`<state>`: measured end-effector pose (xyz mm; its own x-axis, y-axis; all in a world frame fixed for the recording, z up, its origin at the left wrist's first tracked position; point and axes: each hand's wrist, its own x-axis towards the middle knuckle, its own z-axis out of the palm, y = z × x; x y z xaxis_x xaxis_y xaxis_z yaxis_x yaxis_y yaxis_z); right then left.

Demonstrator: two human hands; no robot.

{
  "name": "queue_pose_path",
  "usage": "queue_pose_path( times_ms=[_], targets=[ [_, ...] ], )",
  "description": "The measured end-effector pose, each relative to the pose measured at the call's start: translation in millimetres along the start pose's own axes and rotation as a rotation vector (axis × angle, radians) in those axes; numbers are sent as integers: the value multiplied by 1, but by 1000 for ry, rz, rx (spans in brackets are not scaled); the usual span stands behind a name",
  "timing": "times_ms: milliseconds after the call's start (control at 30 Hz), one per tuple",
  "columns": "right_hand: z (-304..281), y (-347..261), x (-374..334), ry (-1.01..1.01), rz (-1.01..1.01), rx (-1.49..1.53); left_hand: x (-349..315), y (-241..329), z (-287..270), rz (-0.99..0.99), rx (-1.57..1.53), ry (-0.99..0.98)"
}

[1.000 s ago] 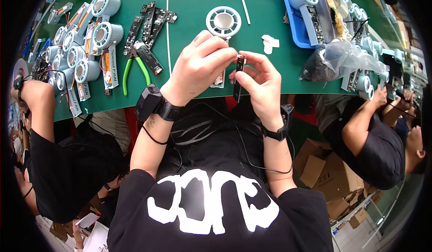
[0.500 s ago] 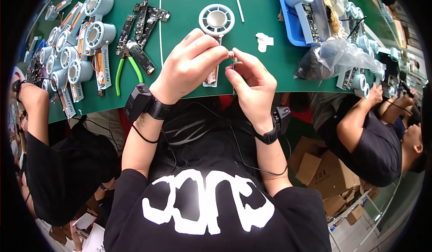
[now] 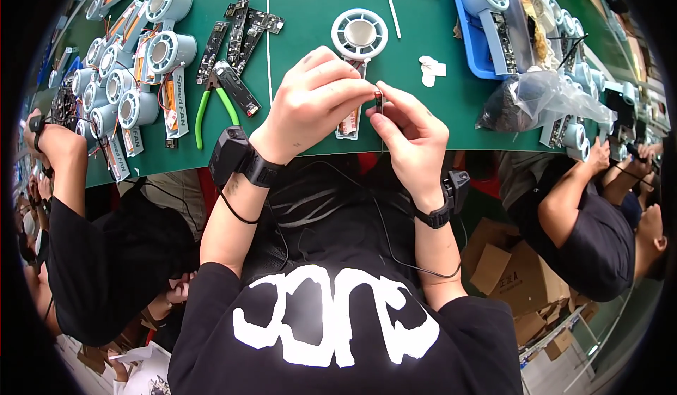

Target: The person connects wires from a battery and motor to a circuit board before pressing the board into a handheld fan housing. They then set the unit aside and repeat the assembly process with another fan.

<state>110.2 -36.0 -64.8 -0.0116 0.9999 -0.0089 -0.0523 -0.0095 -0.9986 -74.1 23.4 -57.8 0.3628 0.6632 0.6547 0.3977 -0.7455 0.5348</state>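
Observation:
My right hand (image 3: 415, 128) pinches a narrow circuit board (image 3: 379, 103), seen nearly edge-on, between thumb and fingers. Closed in a pinch, my left hand (image 3: 310, 106) has its fingertips against the upper end of that board. What those fingertips hold, if anything, is too small to make out. Just beyond both hands lies a light-blue handheld fan (image 3: 361, 34) with a round silver centre. Its open handle (image 3: 348, 126) runs toward me, partly hidden behind my left hand, and shows an orange and white part inside.
At the left are green-handled pliers (image 3: 202, 120), loose black circuit boards (image 3: 238, 88) and several fans (image 3: 169, 51). A white stick (image 3: 393, 14) and white paper pieces (image 3: 431, 69) lie beyond. A blue tray (image 3: 469, 50) and plastic bag (image 3: 529, 102) sit right. Co-workers flank me.
The view has shifted, so the whole scene appears a little farther right and lower. My hands keep their pinch beside the fan; the board has turned slightly.

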Motion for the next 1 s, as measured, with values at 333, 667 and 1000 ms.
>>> queue_pose_path(
  times_ms=[333,667,1000],
  targets=[
    [-5,-12,10,-156,-277,-339,2,-5,-12,-161,-187,-45],
    [-16,-44,21,-186,-230,-264,-12,11,-21,-361,-64,109],
    [7,-105,66,-263,6,-363,8,41,-3,-380,129,180]
  ],
)
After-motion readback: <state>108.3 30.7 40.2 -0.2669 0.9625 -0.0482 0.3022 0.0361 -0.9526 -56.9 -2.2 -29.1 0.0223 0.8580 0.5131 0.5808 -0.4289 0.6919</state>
